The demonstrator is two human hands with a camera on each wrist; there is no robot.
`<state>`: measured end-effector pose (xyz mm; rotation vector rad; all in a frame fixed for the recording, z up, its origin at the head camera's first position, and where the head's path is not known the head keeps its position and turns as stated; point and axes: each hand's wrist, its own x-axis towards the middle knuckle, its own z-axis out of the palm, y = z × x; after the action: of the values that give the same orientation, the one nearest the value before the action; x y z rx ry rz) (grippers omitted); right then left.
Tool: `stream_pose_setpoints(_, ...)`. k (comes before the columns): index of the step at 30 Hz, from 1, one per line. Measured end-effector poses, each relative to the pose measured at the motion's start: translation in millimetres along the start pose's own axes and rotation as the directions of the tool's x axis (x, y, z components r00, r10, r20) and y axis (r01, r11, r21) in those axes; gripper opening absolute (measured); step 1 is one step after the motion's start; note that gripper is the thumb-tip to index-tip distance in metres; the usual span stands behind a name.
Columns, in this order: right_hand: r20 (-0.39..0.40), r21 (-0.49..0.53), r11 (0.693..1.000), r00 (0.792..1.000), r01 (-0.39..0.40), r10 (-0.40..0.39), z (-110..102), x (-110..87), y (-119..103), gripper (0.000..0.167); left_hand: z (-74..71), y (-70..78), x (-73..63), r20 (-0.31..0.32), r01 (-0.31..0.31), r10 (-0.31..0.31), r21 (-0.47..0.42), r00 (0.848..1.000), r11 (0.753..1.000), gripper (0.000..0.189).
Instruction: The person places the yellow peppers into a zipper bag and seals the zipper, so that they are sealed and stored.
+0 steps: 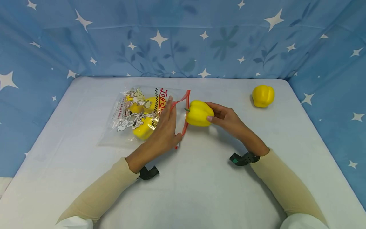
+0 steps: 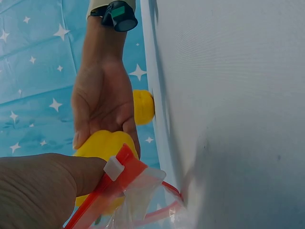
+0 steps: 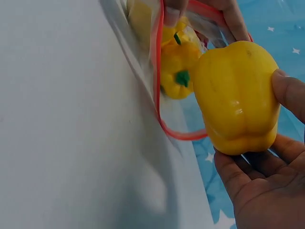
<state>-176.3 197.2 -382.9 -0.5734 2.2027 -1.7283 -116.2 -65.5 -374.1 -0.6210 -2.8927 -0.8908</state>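
My right hand grips a yellow bell pepper between thumb and fingers, its green stem pointing left at the bag's mouth. My left hand holds the clear zip bag at its red-edged opening. In the left wrist view, the left thumb lies by the white slider on the red edge. Through the printed plastic show several more yellow bell peppers. The right wrist view looks into the parted mouth, where one pepper shows its green stem.
Another yellow bell pepper stands at the back right of the white table. A blue curtain with white stars hangs behind the table and along its sides. Each wrist wears a black camera band.
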Motion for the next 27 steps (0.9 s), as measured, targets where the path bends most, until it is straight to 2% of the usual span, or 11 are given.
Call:
stream_pose_setpoints(8, 0.07, -0.018, 0.999, 0.997, 0.037, -0.035, 24, 18.3, -6, 0.057, -0.5, -1.1, 0.9, -0.026, -0.026, 0.025, -0.032, 0.999, 0.999, 0.108)
stream_pose_setpoints(14, 0.109, -0.021, 0.999, 0.993, 0.037, -0.034, 37, 25.9, -4, 0.058, 0.1, -1.9, 0.5, -0.033, -0.042, 0.04, -0.046, 0.999, 0.998, 0.103)
stream_pose_setpoints(23, 0.132, -0.032, 0.999, 0.991, 0.028, -0.023, 46, 33.1, -7, 0.056, -0.7, -0.3, 1.8, -0.04, -0.031, 0.03, -0.036, 0.999, 0.999, 0.108)
stream_pose_setpoints(27, 0.145, -0.035, 0.999, 0.989, 0.035, -0.029, 48, 36.1, 0, 0.058, -0.5, 0.1, 0.6, -0.032, -0.028, 0.027, -0.034, 0.999, 0.999, 0.107)
